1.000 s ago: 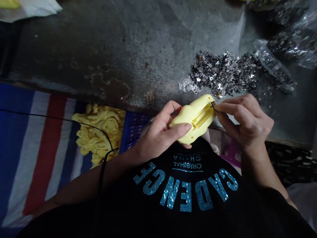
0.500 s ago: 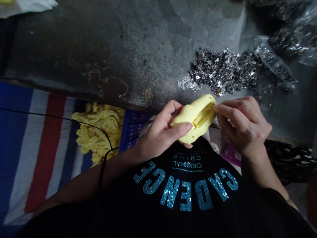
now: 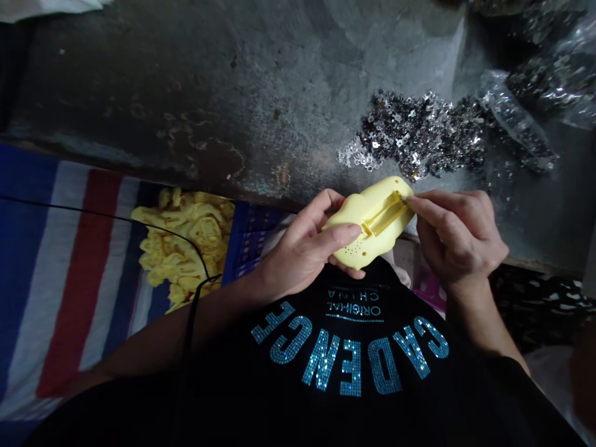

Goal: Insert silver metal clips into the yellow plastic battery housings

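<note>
A yellow plastic casing [image 3: 351,214] with a long rectangular recess and small holes is held up in front of the black shirt. My left hand [image 3: 310,245] grips it from the left, thumb on its face and fingers behind. My right hand [image 3: 459,233] is at the right end of the recess, thumb and index finger pinched together on a small metal piece [image 3: 403,199], mostly hidden by the fingertips. Just beyond the casing, a pile of small shiny metal pieces [image 3: 423,133] lies on the grey metal table [image 3: 288,93].
Clear plastic bags [image 3: 516,118] lie right of the pile. At the left, yellow plastic parts [image 3: 190,236] are heaped beside a blue basket [image 3: 254,233] and striped cloth [image 3: 69,267]. A black cord [image 3: 198,298] hangs over my left forearm.
The right hand has shifted slightly, its fingertips still at the right end of the recess. More of the casing's lower holes show as the left hand has moved a little.
</note>
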Demonstrator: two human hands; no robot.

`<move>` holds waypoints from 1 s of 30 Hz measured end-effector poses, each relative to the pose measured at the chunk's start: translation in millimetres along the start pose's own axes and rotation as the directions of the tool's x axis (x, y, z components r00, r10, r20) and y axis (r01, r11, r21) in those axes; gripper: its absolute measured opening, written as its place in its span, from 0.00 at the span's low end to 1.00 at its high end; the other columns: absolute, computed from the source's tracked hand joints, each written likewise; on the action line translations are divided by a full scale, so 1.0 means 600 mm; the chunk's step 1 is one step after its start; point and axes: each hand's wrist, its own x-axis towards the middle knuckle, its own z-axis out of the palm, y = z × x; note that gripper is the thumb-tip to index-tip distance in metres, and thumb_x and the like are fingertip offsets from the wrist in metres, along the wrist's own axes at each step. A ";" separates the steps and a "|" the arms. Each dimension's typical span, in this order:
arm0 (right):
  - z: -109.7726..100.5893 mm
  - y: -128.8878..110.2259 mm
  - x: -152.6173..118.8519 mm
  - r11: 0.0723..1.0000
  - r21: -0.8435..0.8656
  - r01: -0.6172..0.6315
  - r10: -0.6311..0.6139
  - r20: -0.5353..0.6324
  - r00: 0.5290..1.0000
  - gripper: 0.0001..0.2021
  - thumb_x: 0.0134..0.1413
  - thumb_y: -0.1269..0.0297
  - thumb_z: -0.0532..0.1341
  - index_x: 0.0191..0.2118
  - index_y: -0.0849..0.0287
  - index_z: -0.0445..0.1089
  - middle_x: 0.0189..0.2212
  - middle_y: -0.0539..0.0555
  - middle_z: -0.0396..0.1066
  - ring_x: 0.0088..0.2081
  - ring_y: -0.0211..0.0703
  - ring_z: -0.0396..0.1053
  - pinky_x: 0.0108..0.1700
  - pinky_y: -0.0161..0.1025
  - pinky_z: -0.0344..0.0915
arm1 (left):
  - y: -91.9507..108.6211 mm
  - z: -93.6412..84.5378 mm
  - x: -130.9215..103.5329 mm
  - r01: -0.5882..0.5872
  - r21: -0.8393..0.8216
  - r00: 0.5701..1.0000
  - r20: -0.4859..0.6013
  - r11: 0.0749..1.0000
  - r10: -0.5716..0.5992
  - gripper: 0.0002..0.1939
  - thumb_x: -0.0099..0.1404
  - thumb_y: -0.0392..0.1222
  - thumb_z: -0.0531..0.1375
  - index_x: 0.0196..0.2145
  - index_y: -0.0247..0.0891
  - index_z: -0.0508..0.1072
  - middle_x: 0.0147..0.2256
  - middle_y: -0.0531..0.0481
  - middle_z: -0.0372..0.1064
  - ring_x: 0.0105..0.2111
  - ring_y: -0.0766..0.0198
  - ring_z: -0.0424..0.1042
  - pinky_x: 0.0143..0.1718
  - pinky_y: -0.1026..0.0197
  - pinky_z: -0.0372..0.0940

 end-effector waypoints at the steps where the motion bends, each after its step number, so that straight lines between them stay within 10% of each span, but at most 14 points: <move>1: 0.000 -0.001 0.000 1.000 -0.016 0.008 -0.008 -0.004 1.000 0.24 0.71 0.74 0.71 0.66 0.43 0.80 0.49 0.55 0.88 0.43 0.52 0.81 0.45 0.50 0.77 | -0.001 0.000 -0.001 0.000 0.002 1.000 -0.001 1.000 0.000 0.28 0.66 0.52 0.77 0.50 0.42 0.65 0.49 0.49 0.74 0.38 0.60 0.82 0.25 0.61 0.84; 21: 0.001 -0.004 0.007 1.000 0.028 0.011 -0.011 0.008 1.000 0.20 0.72 0.75 0.66 0.58 0.41 0.82 0.49 0.51 0.86 0.43 0.49 0.80 0.44 0.48 0.77 | -0.019 -0.013 -0.013 -0.107 0.092 0.989 0.113 0.990 0.096 0.20 0.73 0.46 0.73 0.51 0.45 0.67 0.50 0.50 0.74 0.44 0.58 0.83 0.32 0.62 0.85; 30: -0.010 0.031 0.030 0.801 0.469 -0.372 0.289 0.242 0.926 0.15 0.68 0.62 0.75 0.58 0.48 0.84 0.51 0.55 0.86 0.43 0.47 0.83 0.41 0.45 0.77 | -0.024 -0.015 -0.011 -0.127 0.157 0.989 0.093 0.979 0.113 0.22 0.72 0.48 0.73 0.52 0.45 0.65 0.53 0.48 0.75 0.43 0.58 0.83 0.32 0.62 0.85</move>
